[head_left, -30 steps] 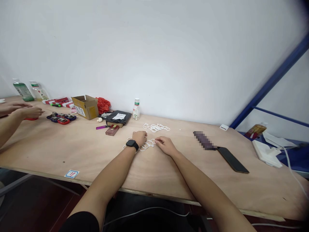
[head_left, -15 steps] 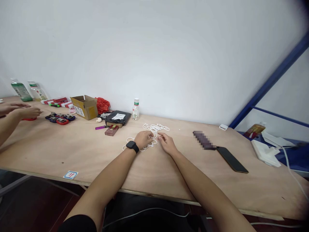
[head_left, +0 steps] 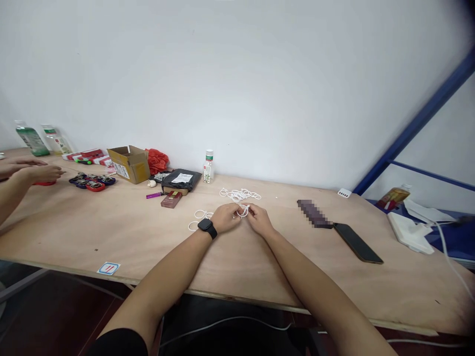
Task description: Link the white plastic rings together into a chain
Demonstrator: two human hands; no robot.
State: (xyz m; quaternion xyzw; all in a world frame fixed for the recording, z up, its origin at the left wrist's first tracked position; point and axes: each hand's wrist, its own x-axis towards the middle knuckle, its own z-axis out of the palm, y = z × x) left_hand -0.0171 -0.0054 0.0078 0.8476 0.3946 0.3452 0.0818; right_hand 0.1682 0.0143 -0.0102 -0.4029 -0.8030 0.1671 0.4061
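Observation:
My left hand [head_left: 227,218], with a black watch on its wrist, and my right hand [head_left: 260,218] meet just above the wooden table [head_left: 111,232]. Both pinch a small white ring [head_left: 243,211] between their fingertips. A loose row of white rings [head_left: 198,218] lies on the table just left of my left hand. A heap of more white rings [head_left: 240,194] lies a little beyond my hands, toward the wall.
A black phone [head_left: 358,243] and a blurred dark object [head_left: 313,214] lie to the right. A small bottle [head_left: 209,167], black pouch [head_left: 181,179], cardboard box [head_left: 129,163] and red packs sit toward the wall. Another person's hands [head_left: 37,173] work at far left.
My left hand lifted off the row of rings and moved right. My right hand closed in to meet it, and both now hold one white ring between them.

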